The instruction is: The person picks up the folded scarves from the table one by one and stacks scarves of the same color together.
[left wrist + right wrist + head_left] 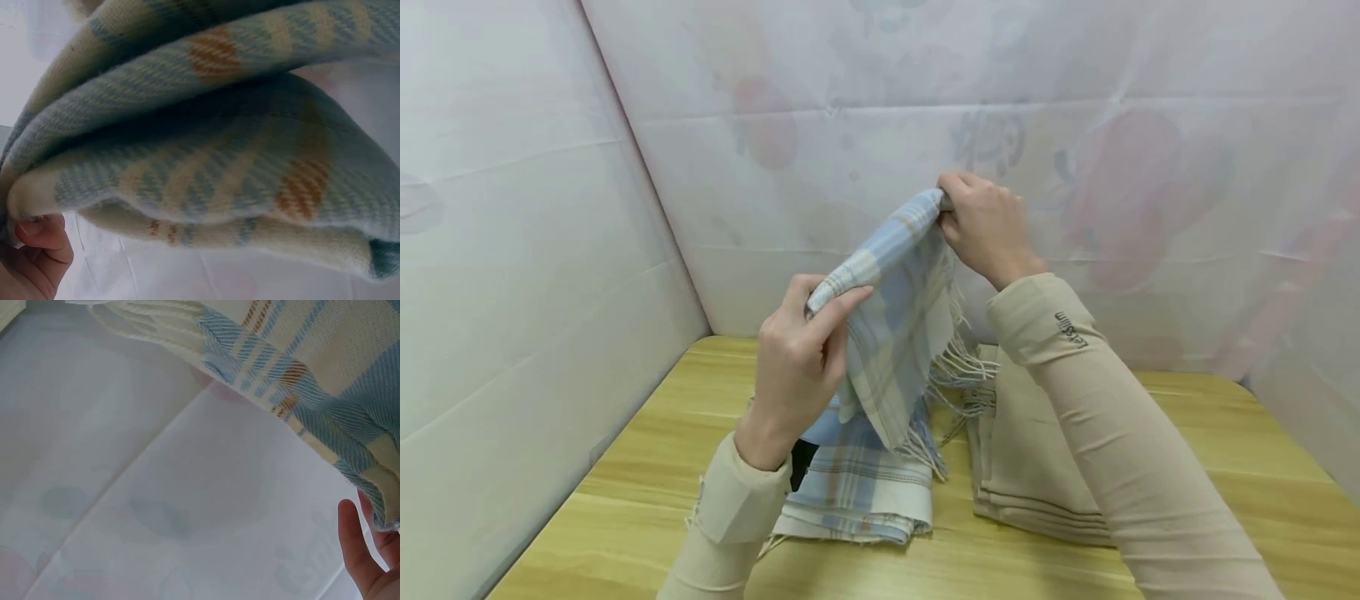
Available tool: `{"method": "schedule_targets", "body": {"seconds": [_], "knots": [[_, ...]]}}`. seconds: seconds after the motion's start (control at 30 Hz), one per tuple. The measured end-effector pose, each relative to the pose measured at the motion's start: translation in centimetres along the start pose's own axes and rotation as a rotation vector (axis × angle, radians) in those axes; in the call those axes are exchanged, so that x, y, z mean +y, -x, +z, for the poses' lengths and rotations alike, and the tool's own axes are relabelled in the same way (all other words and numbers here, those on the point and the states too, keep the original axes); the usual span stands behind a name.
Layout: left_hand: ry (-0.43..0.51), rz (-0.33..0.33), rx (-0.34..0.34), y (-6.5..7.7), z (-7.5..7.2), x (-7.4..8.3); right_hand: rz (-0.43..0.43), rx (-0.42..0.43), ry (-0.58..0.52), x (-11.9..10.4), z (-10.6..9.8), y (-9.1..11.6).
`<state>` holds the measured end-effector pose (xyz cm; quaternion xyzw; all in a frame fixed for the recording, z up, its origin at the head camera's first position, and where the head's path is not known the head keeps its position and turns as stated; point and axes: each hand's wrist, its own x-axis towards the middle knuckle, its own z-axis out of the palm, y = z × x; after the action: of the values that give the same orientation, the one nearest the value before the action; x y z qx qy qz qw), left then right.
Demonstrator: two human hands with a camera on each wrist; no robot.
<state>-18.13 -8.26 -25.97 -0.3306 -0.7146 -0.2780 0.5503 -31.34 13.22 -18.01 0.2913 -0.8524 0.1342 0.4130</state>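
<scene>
A blue and cream plaid scarf (pixel 895 292) with fringed ends is lifted above the table, its top edge stretched on a slant between both hands. My left hand (pixel 801 354) pinches the lower left corner of that edge between thumb and fingers. Higher up and farther off, my right hand (pixel 988 221) grips the other end. The cloth sags in folds in the left wrist view, with the left fingers (pixel 44 240) at its edge. In the right wrist view the right fingers (pixel 356 544) hold a corner. The lower part of the scarf lies folded on the table.
A folded beige cloth (pixel 1037 450) lies in layers on the wooden table (pixel 647 475), right of the plaid one and partly behind the right forearm. Pale printed fabric walls (pixel 850 125) stand close behind and at both sides. A black patch (pixel 802 463) shows beside the left wrist.
</scene>
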Motion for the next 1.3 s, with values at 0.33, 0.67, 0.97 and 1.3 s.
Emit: {"method": "schedule_targets", "body": {"seconds": [0.33,0.67,0.97,1.3], "knots": [[-0.038,-0.019,-0.084,0.7,-0.7,0.0,0.039,-0.023,-0.063,-0.8,1.4,-0.1],[-0.063,-0.011,-0.066,1.6,-0.9,-0.5,0.037,-0.058,-0.165,-1.6,2.4,0.0],[-0.089,-0.017,-0.021,1.5,-2.1,-1.2,0.013,-0.077,-0.182,-3.1,2.3,-1.0],[-0.135,-0.062,0.008,1.3,-3.3,-2.0,0.015,-0.089,-0.194,-4.2,2.9,-2.0]]}}
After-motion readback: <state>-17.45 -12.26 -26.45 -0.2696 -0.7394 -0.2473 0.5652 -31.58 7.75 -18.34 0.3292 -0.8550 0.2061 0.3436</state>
